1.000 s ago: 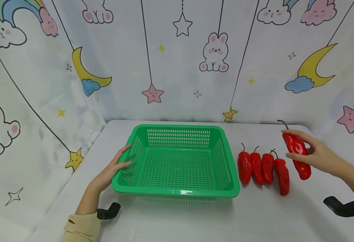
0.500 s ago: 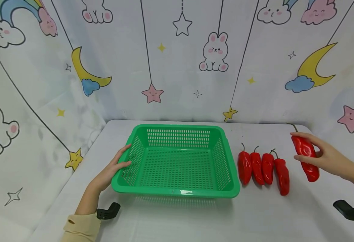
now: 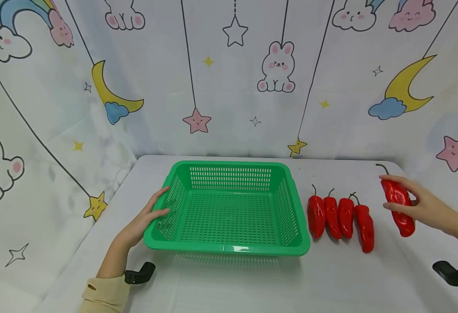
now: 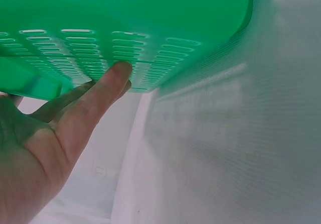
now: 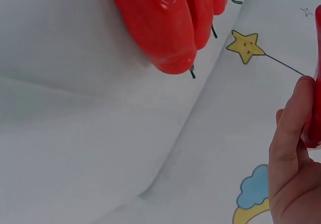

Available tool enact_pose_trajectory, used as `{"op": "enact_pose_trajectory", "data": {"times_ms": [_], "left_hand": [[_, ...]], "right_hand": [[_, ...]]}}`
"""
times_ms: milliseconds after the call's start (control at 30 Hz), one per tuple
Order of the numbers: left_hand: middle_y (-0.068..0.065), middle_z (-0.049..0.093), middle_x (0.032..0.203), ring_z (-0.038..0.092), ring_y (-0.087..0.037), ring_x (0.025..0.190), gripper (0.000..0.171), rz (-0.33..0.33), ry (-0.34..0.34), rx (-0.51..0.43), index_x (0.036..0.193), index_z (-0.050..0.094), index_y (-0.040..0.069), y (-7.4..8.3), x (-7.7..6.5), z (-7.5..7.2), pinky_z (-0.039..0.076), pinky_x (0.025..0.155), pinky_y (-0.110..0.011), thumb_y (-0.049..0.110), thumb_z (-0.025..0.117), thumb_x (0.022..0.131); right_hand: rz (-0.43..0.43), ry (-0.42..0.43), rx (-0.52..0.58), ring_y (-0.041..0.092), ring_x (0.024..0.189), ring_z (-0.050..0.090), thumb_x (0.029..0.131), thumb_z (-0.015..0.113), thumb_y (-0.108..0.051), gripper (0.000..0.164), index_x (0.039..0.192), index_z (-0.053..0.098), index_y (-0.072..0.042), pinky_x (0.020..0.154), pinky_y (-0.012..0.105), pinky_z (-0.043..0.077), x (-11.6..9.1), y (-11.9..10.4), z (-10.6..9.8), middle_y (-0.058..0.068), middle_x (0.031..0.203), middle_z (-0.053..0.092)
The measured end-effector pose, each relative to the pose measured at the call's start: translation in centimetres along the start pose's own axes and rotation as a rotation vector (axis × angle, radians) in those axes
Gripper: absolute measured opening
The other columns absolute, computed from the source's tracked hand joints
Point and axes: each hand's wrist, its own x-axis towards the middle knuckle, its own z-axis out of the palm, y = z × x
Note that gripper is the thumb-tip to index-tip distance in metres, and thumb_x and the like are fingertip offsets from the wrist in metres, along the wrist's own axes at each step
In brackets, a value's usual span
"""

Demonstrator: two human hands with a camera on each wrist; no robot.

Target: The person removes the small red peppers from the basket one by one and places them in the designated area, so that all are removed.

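Observation:
My right hand (image 3: 420, 200) holds a large glossy red pepper (image 3: 396, 198) between thumb and fingers, its stem pointing toward the back of the table. Whether the pepper touches the table I cannot tell. In the right wrist view only a strip of this pepper (image 5: 315, 108) shows at the right edge. To its left, several red peppers (image 3: 346, 217) lie side by side. A green plastic basket (image 3: 229, 251) stands beside them. My left hand (image 3: 141, 224) rests on the basket's left side with fairly straight fingers; the left wrist view shows the thumb (image 4: 108, 86) against its slotted wall.
A white cloth covers the table (image 3: 252, 287). Behind it hangs a white backdrop (image 3: 229, 87) printed with moons, stars and bunnies, continuing along the left side. Black wrist devices are on both arms, the left one (image 3: 140, 273) near the basket's front corner.
My right hand has moved right and slightly toward me with the pepper, away from the row, slowing in the last half second. The left hand, basket and lying peppers have stayed put.

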Motion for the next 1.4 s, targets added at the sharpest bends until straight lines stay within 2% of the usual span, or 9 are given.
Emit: {"op": "enact_pose_trajectory", "data": {"times_ms": [233, 400, 500, 533, 567, 600, 800, 1167, 1400], "left_hand": [[-0.005, -0.005, 0.151, 0.008, -0.034, 0.133, 0.062, 0.006, 0.006, 0.009, 0.147, 0.009, 0.031, 0.0, 0.0, 0.1, 0.021, 0.096, -0.055, 0.03, 0.044, 0.096], [-0.005, -0.005, 0.151, 0.01, -0.035, 0.132, 0.061, 0.006, 0.004, 0.006, 0.147, 0.009, 0.031, 0.0, 0.0, 0.1, 0.023, 0.095, -0.053, 0.03, 0.044, 0.096], [-0.006, -0.005, 0.151, 0.011, -0.035, 0.131, 0.061, 0.004, 0.004, 0.004, 0.147, 0.009, 0.031, -0.1, -0.1, 0.1, 0.024, 0.095, -0.053, 0.03, 0.044, 0.096], [-0.006, -0.005, 0.151, 0.011, -0.035, 0.131, 0.061, 0.004, 0.004, 0.006, 0.147, 0.009, 0.031, -0.1, -0.1, 0.1, 0.024, 0.095, -0.053, 0.03, 0.044, 0.096], [-0.006, -0.005, 0.151, 0.011, -0.035, 0.132, 0.061, 0.004, 0.004, 0.006, 0.147, 0.009, 0.031, -0.1, -0.1, 0.1, 0.023, 0.095, -0.053, 0.03, 0.044, 0.096], [-0.006, -0.005, 0.151, 0.011, -0.035, 0.132, 0.061, 0.004, 0.004, 0.006, 0.147, 0.009, 0.031, -0.1, -0.1, 0.1, 0.023, 0.095, -0.054, 0.03, 0.044, 0.096], [-0.005, -0.007, 0.151, 0.005, -0.035, 0.134, 0.062, 0.008, 0.005, 0.009, 0.147, 0.008, 0.031, 0.0, 0.0, 0.0, 0.017, 0.097, -0.058, 0.03, 0.044, 0.096], [-0.005, -0.006, 0.151, 0.009, -0.035, 0.132, 0.061, 0.007, 0.005, 0.006, 0.147, 0.009, 0.031, 0.0, -0.1, 0.0, 0.022, 0.096, -0.055, 0.03, 0.043, 0.096], [-0.005, -0.005, 0.151, 0.005, -0.034, 0.133, 0.06, 0.018, 0.007, 0.005, 0.147, 0.01, 0.031, 0.0, -0.1, 0.0, 0.016, 0.097, -0.059, 0.029, 0.043, 0.096]], "right_hand": [[0.021, -0.034, 0.025, 0.05, 0.101, 0.03, 0.075, 0.073, -0.009, 0.09, 0.146, 0.018, -0.019, 0.052, 0.035, 0.05, -0.2, 1.0, 0.6, 0.031, 0.122, 0.028], [0.023, -0.032, 0.03, 0.035, 0.102, 0.034, 0.076, 0.072, -0.01, 0.088, 0.145, 0.019, -0.019, 0.052, 0.032, 0.05, -0.4, 1.8, 1.2, 0.027, 0.121, 0.03], [0.029, -0.046, 0.041, 0.036, 0.103, 0.034, 0.078, 0.07, -0.011, 0.087, 0.146, 0.017, -0.019, 0.053, 0.033, 0.05, -0.6, 2.2, 1.4, 0.028, 0.123, 0.029], [0.03, -0.056, 0.049, 0.042, 0.103, 0.033, 0.078, 0.069, -0.012, 0.086, 0.146, 0.016, -0.019, 0.053, 0.034, 0.05, -0.6, 2.4, 1.5, 0.029, 0.124, 0.028], [0.032, -0.062, 0.052, 0.041, 0.103, 0.034, 0.078, 0.069, -0.012, 0.087, 0.146, 0.016, -0.018, 0.053, 0.033, 0.05, -0.7, 2.5, 1.7, 0.029, 0.124, 0.028], [0.032, -0.072, 0.059, 0.049, 0.102, 0.031, 0.078, 0.069, -0.012, 0.087, 0.146, 0.015, -0.017, 0.054, 0.035, 0.05, -0.7, 2.7, 1.8, 0.032, 0.125, 0.027], [0.046, -0.12, 0.101, 0.047, 0.102, 0.032, 0.078, 0.069, -0.013, 0.086, 0.145, 0.015, -0.014, 0.057, 0.038, 0.051, -0.8, 3.4, 3.0, 0.03, 0.125, 0.028], [0.085, -0.184, 0.142, 0.052, 0.106, 0.03, 0.08, 0.068, -0.016, 0.081, 0.141, 0.016, -0.003, 0.06, 0.043, 0.051, -1.1, 4.5, 4.9, 0.033, 0.126, 0.027], [0.105, -0.199, 0.142, 0.052, 0.106, 0.031, 0.08, 0.068, -0.017, 0.08, 0.138, 0.017, 0.003, 0.062, 0.044, 0.051, -1.3, 4.8, 5.7, 0.034, 0.124, 0.029]]}}
